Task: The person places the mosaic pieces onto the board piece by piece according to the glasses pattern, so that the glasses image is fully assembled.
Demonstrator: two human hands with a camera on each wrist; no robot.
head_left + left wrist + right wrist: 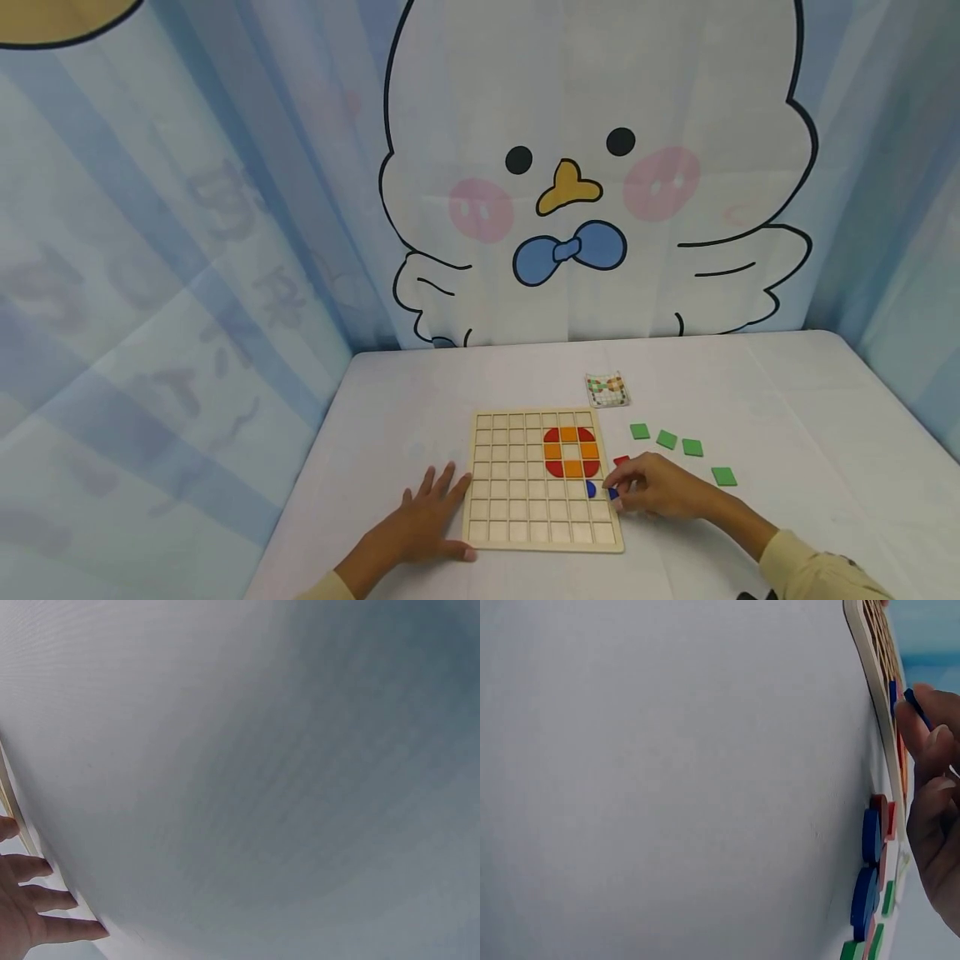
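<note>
A wooden grid board (498, 492) lies flat on the table. My left hand (423, 521) rests beside its left edge, fingers spread and fingertips right at the frame. At the board's right edge, my right hand (660, 486) pinches a small blue tile (613, 493) between thumb and fingers; the right wrist view also shows this blue tile (916, 707). Another blue tile (591, 489), rounded on one side, sits in a cell near the right edge. Above it, red corner tiles (552, 435) and orange square tiles (572, 468) form a ring around one bare cell.
Several green square tiles (692, 448) lie right of the board. A red tile (621, 460) shows beyond my right fingers. Blue tiles (865, 892) lie under my right hand, mostly hidden from the head view. Behind the board is a small pattern card (607, 390). A printed curtain (465, 317) hangs behind the table.
</note>
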